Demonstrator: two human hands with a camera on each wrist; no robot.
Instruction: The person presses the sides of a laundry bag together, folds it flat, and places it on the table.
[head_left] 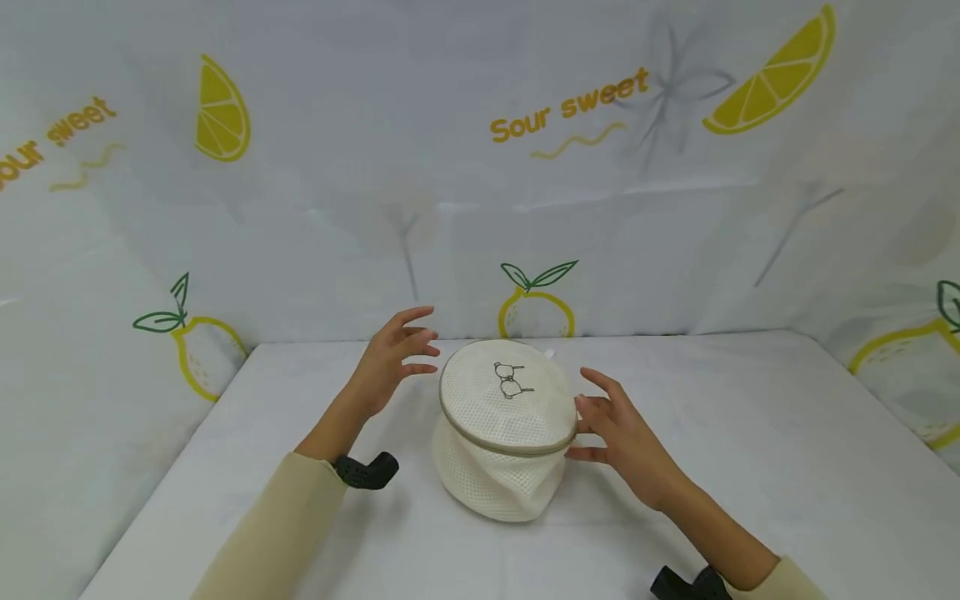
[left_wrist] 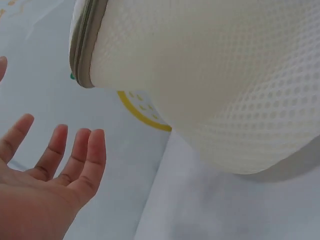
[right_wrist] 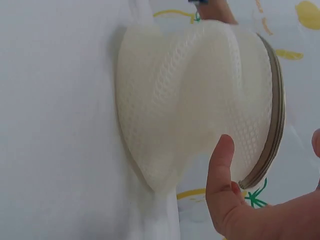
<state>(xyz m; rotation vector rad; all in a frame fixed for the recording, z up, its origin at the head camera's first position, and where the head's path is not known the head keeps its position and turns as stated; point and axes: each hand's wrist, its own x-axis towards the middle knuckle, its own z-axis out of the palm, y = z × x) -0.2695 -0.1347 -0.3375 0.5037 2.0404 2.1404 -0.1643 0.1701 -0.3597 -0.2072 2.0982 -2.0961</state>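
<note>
The bag point(head_left: 498, 479) is standing on the table point(head_left: 757, 425). The left hand point(head_left: 390, 360) is hovering just to its left, and the right hand point(head_left: 624, 440) is sitting close at its right. Behind the table, the backdrop point(head_left: 322, 258) is hanging.

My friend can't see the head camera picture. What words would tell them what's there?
A cream mesh bag with a round top stands on a white table, between a person's left-hand grip, just apart from it, and right-hand grip, close to its side. Behind is a white sheet printed with lemons and the words "Sour sweet".
</note>
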